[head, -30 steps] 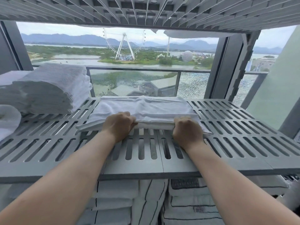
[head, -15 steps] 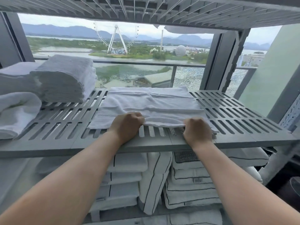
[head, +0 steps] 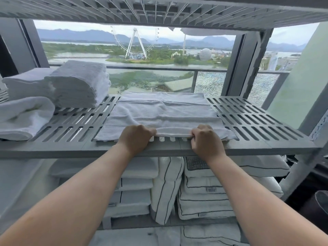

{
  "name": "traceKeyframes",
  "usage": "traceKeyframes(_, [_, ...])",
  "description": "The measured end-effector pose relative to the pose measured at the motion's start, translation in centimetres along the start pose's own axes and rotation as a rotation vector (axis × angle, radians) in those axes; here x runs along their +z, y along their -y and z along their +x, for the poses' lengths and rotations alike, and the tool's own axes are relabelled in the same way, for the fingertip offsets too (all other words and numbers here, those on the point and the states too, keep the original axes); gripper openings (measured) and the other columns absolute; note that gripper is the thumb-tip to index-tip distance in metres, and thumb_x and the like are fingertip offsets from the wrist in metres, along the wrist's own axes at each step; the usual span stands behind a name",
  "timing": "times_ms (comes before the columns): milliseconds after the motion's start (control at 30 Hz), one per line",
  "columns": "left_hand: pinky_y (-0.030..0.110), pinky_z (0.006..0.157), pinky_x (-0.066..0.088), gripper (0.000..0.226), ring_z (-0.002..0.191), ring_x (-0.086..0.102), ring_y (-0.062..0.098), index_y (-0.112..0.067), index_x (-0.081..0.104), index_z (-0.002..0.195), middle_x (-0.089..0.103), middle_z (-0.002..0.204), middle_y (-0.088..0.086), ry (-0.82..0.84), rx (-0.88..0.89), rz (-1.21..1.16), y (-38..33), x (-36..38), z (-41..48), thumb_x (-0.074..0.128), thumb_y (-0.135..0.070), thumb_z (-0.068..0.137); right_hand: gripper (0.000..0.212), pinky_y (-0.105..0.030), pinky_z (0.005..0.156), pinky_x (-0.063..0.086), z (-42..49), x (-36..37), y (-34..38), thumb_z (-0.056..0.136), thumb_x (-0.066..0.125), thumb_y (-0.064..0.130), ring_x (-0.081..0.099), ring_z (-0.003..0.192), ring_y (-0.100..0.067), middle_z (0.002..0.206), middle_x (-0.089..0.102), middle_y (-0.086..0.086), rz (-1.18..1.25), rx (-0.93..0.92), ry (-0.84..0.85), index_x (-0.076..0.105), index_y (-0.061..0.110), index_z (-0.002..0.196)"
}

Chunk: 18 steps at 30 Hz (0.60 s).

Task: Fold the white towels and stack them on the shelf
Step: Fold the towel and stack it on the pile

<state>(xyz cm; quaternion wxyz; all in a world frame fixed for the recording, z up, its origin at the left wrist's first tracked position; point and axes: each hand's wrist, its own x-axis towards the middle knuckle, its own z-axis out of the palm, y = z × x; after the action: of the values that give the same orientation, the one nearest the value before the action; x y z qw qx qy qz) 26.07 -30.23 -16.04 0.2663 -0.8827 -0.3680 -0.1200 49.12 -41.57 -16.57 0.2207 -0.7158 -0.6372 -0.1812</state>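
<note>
On the slatted shelf (head: pixel 248 119), bare slats lie right of the spread towel (head: pixel 165 114), while the folded towel stack (head: pixel 79 84) and a rolled towel (head: pixel 23 116) crowd the left.

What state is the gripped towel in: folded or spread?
Folded: the towel lies layered on the shelf; left hand and right hand pinch its doubled near edge.

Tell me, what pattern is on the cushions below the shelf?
The cushions are white with thin dark lines, seen in the head view.
</note>
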Motion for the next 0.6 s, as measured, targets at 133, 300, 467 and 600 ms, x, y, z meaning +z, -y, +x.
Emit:
traceKeyframes(133, [0.032, 0.061, 0.051, 0.028, 0.084, 0.072, 0.024, -0.029, 0.061, 0.107, 0.072, 0.096, -0.003, 0.02, 0.018, 0.015, -0.4, -0.7, -0.7, 0.043, -0.012, 0.095, 0.016, -0.035, 0.073, 0.055, -0.9, -0.1, -0.2, 0.086, 0.055, 0.006, 0.059, 0.088, -0.025, 0.088, 0.065, -0.009, 0.003, -0.015, -0.02, 0.071, 0.006, 0.09])
traceKeyframes(300, [0.031, 0.055, 0.049, 0.024, 0.076, 0.071, 0.025, -0.027, 0.062, 0.108, 0.07, 0.092, -0.004, -0.032, 0.053, -0.045, -1.1, -1.8, -2.3, 0.043, -0.015, 0.097, 0.01, -0.033, 0.068, 0.053, -1.9, -0.5, -0.3, 0.08, 0.059, 0.008, 0.059, 0.081, -0.025, 0.083, 0.064, -0.007, 0.009, -0.033, -0.037, 0.067, 0.008, 0.085])
traceKeyframes(467, [0.027, 0.04, 0.04, 0.009, 0.058, 0.064, 0.023, -0.018, 0.063, 0.083, 0.064, 0.075, -0.004, -0.237, 0.061, -0.123, -1.6, -2.2, -3.6, 0.071, -0.014, 0.081, 0.004, -0.034, 0.06, 0.05, -2.9, -1.0, -0.6, 0.079, 0.057, 0.009, 0.057, 0.08, -0.025, 0.08, 0.061, -0.006, 0.08, -0.081, -0.024, 0.061, 0.009, 0.081])
traceKeyframes(600, [0.03, 0.052, 0.049, 0.024, 0.08, 0.066, 0.02, -0.022, 0.063, 0.093, 0.065, 0.092, -0.006, -0.2, 0.05, -0.194, -2.0, -2.0, -3.3, 0.049, -0.041, 0.092, 0.021, -0.032, 0.065, 0.047, -3.3, -1.5, -1.5, 0.091, 0.051, 0.024, 0.056, 0.084, -0.022, 0.082, 0.062, -0.003, 0.141, -0.108, -0.043, 0.065, 0.011, 0.083])
